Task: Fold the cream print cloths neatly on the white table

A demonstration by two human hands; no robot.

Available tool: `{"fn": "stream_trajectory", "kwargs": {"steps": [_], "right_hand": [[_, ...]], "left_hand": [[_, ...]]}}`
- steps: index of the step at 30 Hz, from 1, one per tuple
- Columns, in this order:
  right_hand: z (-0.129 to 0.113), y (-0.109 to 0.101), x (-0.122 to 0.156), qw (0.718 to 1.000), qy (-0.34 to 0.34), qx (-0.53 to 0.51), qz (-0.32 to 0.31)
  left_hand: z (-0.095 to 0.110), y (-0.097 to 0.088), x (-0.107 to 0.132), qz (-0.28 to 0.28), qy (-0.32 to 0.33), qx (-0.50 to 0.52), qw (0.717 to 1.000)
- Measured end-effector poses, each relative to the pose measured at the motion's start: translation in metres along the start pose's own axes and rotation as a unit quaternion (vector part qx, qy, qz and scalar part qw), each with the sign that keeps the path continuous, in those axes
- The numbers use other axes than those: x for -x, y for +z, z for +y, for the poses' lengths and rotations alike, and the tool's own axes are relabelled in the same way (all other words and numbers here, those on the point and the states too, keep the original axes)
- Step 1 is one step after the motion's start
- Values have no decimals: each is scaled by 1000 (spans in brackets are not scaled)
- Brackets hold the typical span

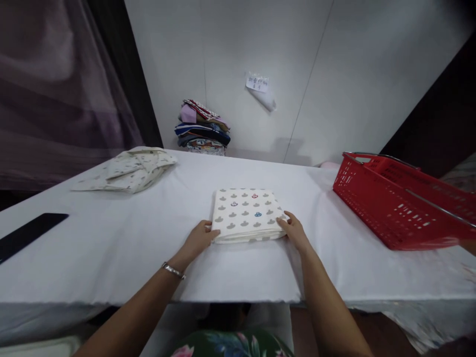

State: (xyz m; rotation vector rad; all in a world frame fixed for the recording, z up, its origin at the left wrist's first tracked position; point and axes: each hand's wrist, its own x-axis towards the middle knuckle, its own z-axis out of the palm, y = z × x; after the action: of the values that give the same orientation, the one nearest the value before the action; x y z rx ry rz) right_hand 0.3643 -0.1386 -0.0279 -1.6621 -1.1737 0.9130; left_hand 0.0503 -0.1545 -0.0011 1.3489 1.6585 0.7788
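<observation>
A folded white cloth (245, 213) with rows of grey printed shapes, plus a few in red and blue, lies flat in the middle of the table. My left hand (199, 239) grips its near left corner, thumb on top and fingers at the side. At the near right corner, my right hand (293, 229) holds the cloth the same way. Several folded layers show along the near edge. The fingertips beneath the corners are hidden.
The white-covered table (148, 258) carries a crumpled printed cloth (134, 168) at back left and a dark flat object (31, 233) at the left edge. A red basket (401, 208) stands on the right. Behind the table is a stack of folded fabrics (204, 129); a paper note (257, 83) hangs on the wall.
</observation>
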Motion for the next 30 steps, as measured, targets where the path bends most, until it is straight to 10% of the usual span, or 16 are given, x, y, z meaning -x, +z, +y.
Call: {"fn": "stream_trajectory", "kwargs": {"steps": [12, 20, 30], "right_hand": [[2, -5, 0, 996, 43, 69, -36], [-1, -6, 3, 997, 49, 16, -62], [0, -8, 2, 994, 55, -39, -85]], "left_hand": [[-3, -12, -6, -15, 9, -117, 993], [30, 16, -12, 32, 253, -298, 920], [-4, 35, -32, 23, 259, -356, 898]]}}
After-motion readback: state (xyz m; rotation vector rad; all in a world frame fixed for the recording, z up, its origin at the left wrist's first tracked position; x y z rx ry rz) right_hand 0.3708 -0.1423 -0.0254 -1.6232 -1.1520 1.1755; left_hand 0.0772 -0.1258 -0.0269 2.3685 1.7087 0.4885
